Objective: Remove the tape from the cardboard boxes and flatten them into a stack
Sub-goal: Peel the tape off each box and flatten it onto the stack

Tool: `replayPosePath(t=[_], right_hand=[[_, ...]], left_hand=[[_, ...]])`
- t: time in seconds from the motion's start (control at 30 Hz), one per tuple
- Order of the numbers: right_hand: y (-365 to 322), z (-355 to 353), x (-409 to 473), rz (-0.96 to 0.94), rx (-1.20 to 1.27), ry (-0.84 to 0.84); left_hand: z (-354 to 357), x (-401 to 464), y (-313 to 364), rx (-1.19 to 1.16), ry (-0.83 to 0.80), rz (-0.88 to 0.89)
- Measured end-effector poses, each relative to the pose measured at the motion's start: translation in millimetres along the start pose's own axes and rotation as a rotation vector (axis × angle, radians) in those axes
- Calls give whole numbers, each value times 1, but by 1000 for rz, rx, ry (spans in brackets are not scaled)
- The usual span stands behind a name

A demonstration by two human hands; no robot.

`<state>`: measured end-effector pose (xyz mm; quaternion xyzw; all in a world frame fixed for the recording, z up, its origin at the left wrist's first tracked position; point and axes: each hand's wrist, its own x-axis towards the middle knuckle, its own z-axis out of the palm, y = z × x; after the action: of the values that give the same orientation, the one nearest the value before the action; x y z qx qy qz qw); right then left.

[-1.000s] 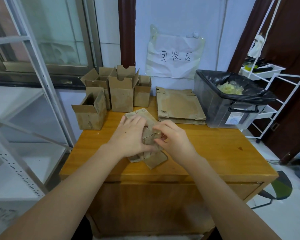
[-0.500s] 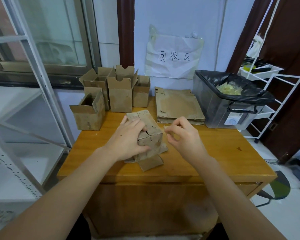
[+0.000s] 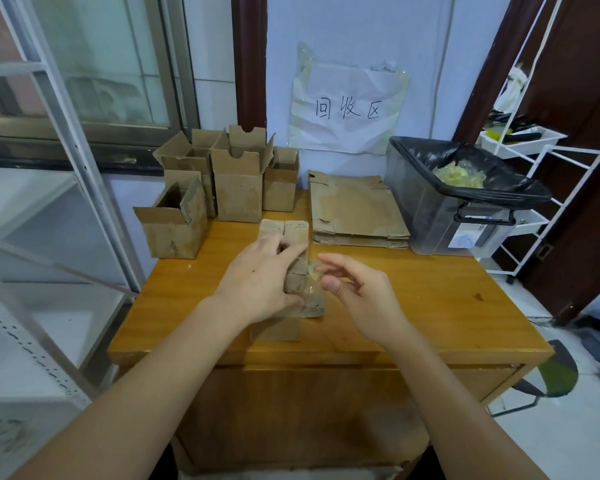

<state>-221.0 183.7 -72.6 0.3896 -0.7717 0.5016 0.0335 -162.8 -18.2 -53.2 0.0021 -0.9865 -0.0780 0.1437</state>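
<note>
Head view: left hand (image 3: 257, 282) clamped over small cardboard box (image 3: 293, 268) lying mid-table (image 3: 430, 306), fingers across its top, thumb curled round the near end. Right hand (image 3: 357, 292) just beside the box, thumb and forefinger pinching a crumpled wad of clear tape (image 3: 313, 271), other fingers loosely spread. Flattened stack (image 3: 355, 209) behind the box, beside the black-lined bin (image 3: 458, 202) holding tape scraps. Five open boxes (image 3: 238, 188) clustered back left.
</note>
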Motion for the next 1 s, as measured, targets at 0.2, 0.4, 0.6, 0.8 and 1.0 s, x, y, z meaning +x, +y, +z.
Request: replayPosePath(t=[0.2, 0.4, 0.6, 0.8, 1.0], right_hand=[[4, 4, -13, 21, 51, 17], [-3, 15, -7, -125, -65, 25], [-1, 16, -10, -194, -163, 157], [3, 3, -14, -170, -232, 215], [14, -12, -14, -184, -417, 309]], left_hand=[[5, -4, -11, -49, 19, 58], [3, -5, -9, -75, 39, 113], [-1, 3, 3, -58, 42, 190], [13, 6, 30, 38, 95, 196], [27, 0, 16, -220, 93, 84]])
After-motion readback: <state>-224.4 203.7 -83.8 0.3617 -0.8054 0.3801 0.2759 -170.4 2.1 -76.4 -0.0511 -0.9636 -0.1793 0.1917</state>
